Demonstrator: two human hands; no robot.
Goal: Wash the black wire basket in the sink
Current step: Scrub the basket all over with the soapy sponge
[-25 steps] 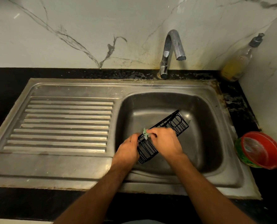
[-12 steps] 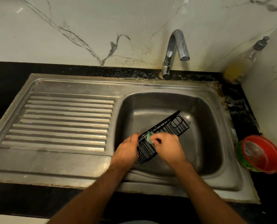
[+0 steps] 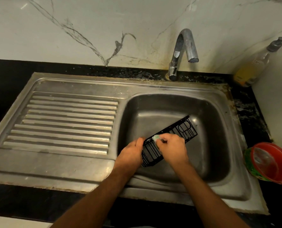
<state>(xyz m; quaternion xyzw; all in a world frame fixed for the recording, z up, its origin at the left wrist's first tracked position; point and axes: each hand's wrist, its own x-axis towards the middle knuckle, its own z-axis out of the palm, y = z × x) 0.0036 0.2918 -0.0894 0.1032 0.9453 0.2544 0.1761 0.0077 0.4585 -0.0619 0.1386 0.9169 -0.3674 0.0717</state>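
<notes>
A long black wire basket point(image 3: 184, 129) lies tilted over the steel sink bowl point(image 3: 216, 116), its far end pointing up and to the right. My left hand point(image 3: 131, 153) grips the basket's near left end. My right hand point(image 3: 173, 148) holds a small green scrub pad point(image 3: 156, 137) and presses it against the basket's upper rim near the left end. The middle of the basket is hidden under my right hand.
The chrome tap point(image 3: 183, 51) stands behind the bowl with no water running. A ribbed drainboard point(image 3: 67, 122) fills the sink's left half. A soap dispenser bottle point(image 3: 253, 66) leans in the back right corner. A red and green tub point(image 3: 270, 163) sits on the right counter.
My right hand has rubbed the green pad along the basket's rim, out a little and back toward its left end. My left hand has kept its grip. The camera has tipped slightly.
</notes>
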